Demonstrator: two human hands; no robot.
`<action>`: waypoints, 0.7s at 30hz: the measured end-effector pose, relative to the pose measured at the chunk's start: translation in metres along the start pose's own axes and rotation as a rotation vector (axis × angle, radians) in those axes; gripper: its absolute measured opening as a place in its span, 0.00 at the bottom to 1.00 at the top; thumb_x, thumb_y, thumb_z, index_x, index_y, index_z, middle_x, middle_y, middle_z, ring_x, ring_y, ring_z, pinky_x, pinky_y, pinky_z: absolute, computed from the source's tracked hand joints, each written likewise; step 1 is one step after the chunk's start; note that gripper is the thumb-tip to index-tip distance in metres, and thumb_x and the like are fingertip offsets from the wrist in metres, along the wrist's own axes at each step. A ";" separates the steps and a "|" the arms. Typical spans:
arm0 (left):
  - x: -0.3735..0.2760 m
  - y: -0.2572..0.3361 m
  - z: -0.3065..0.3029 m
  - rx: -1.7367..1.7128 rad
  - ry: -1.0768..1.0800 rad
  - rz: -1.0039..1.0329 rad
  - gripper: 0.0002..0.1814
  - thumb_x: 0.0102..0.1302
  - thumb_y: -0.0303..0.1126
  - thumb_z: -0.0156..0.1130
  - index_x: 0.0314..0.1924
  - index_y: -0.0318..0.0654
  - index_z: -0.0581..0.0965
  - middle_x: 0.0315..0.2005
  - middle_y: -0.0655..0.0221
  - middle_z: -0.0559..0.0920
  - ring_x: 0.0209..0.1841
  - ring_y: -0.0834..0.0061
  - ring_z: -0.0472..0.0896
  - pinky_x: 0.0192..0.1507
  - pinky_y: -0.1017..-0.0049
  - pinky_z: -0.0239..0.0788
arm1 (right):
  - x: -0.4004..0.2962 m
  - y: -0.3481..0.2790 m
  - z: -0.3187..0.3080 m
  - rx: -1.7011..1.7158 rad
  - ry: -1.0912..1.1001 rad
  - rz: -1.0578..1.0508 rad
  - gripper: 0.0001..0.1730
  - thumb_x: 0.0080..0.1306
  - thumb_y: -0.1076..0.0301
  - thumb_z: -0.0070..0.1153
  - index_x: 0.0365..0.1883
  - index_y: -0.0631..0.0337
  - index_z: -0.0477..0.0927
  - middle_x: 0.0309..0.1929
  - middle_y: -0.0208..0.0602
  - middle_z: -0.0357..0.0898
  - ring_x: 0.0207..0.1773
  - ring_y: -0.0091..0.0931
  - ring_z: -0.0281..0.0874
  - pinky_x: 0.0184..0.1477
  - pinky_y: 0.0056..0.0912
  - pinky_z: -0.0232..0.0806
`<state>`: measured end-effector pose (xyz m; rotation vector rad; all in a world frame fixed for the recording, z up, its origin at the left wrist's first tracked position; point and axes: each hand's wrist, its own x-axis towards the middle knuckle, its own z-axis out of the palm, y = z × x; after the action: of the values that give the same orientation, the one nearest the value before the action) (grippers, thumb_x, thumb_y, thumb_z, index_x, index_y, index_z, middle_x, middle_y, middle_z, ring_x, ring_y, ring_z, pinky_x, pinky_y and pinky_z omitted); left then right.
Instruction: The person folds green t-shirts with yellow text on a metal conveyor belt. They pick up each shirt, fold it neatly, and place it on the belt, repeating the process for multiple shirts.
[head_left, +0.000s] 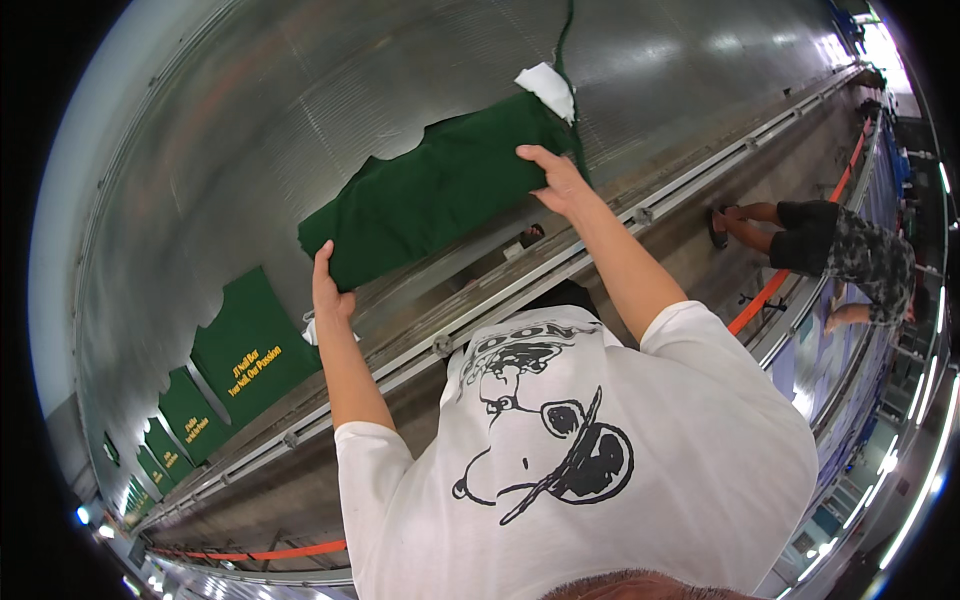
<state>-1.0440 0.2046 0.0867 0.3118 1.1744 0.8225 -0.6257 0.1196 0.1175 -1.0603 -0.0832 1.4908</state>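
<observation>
Both of my hands hold a dark green cut fabric panel (427, 195) by its near corners, above a long shiny metal table (360, 82). My left hand (330, 289) pinches the left end, its thumb on top. At the right end, my right hand (555, 180) grips the cloth with its thumb over the upper face. The fingers under the cloth are hidden. A white scrap of cloth or paper (549, 88) lies by the panel's far right corner, beside a green fabric strip (564, 37).
Several green panels with yellow print (255, 352) lie in a row to the left. A white piece (309, 330) is beside my left wrist. A metal rail (495, 309) runs along the table's near edge. Behind, a person (832, 240) stands at another table, near an orange bar (765, 300).
</observation>
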 end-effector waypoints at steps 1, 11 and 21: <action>-0.005 0.000 0.007 0.032 -0.004 0.071 0.28 0.65 0.46 0.70 0.61 0.39 0.78 0.55 0.66 0.84 0.58 0.65 0.81 0.65 0.63 0.70 | -0.007 -0.003 0.009 0.000 -0.027 -0.062 0.27 0.62 0.70 0.70 0.60 0.62 0.78 0.56 0.38 0.82 0.58 0.32 0.80 0.62 0.45 0.74; -0.076 0.028 0.205 0.018 -0.182 0.395 0.33 0.64 0.42 0.67 0.64 0.30 0.73 0.57 0.57 0.81 0.58 0.61 0.82 0.65 0.64 0.72 | -0.061 -0.161 -0.055 0.084 0.002 -0.319 0.25 0.65 0.66 0.65 0.60 0.66 0.77 0.55 0.38 0.83 0.58 0.31 0.81 0.60 0.42 0.75; 0.061 -0.110 0.280 0.142 -0.105 0.097 0.35 0.64 0.44 0.71 0.65 0.29 0.72 0.60 0.56 0.79 0.66 0.63 0.75 0.69 0.63 0.64 | -0.036 -0.178 -0.254 0.139 0.258 -0.237 0.25 0.69 0.64 0.63 0.62 0.61 0.76 0.59 0.37 0.80 0.55 0.34 0.81 0.59 0.43 0.73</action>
<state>-0.7381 0.2270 0.0847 0.5267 1.1280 0.7989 -0.3356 0.0054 0.0993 -1.0811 0.0739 1.1218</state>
